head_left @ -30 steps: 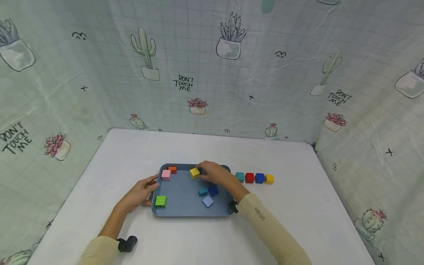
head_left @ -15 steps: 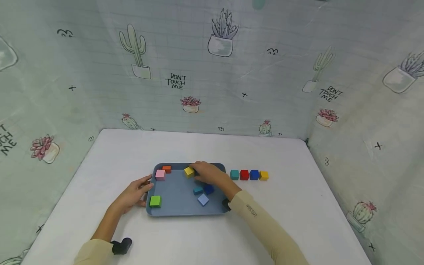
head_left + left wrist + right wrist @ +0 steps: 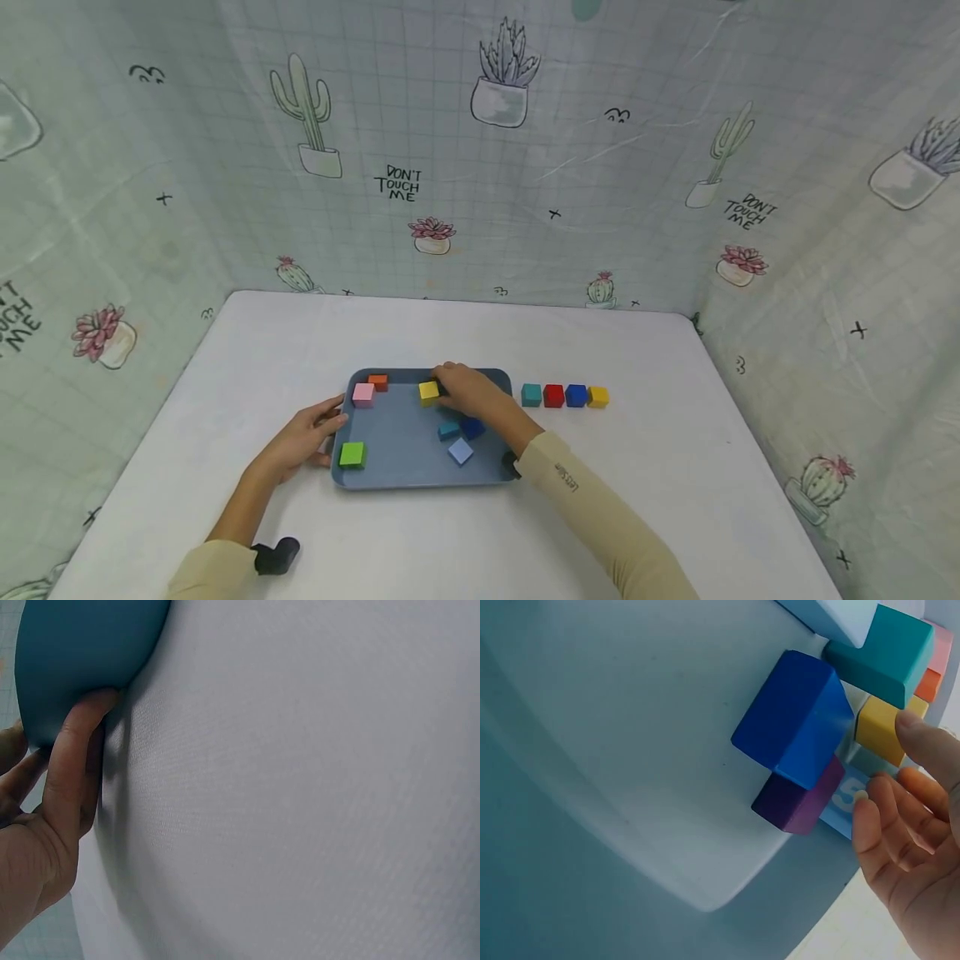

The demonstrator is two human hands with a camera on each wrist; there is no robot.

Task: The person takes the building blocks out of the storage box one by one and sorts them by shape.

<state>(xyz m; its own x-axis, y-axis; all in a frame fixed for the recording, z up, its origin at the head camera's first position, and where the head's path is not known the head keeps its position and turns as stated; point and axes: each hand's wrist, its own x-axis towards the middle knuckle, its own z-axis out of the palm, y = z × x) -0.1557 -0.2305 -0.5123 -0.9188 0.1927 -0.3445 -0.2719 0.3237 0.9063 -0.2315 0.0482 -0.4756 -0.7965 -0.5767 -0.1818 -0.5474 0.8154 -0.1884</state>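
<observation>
A blue-grey tray [image 3: 397, 477] lies on the white table. My left hand [image 3: 302, 437] grips its left edge, fingertips at the rim and another digit lower against the outer wall [image 3: 94, 645]. Over the tray's back part, my right hand [image 3: 471, 392] pinches a small yellow block [image 3: 428, 394]; in the right wrist view the thumb [image 3: 922, 739] lies against it. Beneath that hand are a dark blue block [image 3: 791, 712], a purple block [image 3: 802, 799] and a light blue block marked 5 [image 3: 844, 799]. The purple and marked blocks are hidden in the head view.
Pink [image 3: 363, 395] and orange [image 3: 378, 382] blocks sit at the tray's back left, a green block [image 3: 352, 455] at front left. Teal [image 3: 448, 431] and pale blue [image 3: 461, 452] blocks lie right of centre. A row of teal, red [image 3: 553, 396], blue and yellow blocks stands outside, right.
The yellow block at my right fingers has turned a little and now sits squarer to the tray. My left hand stays at the edge. The head view has shifted slightly.
</observation>
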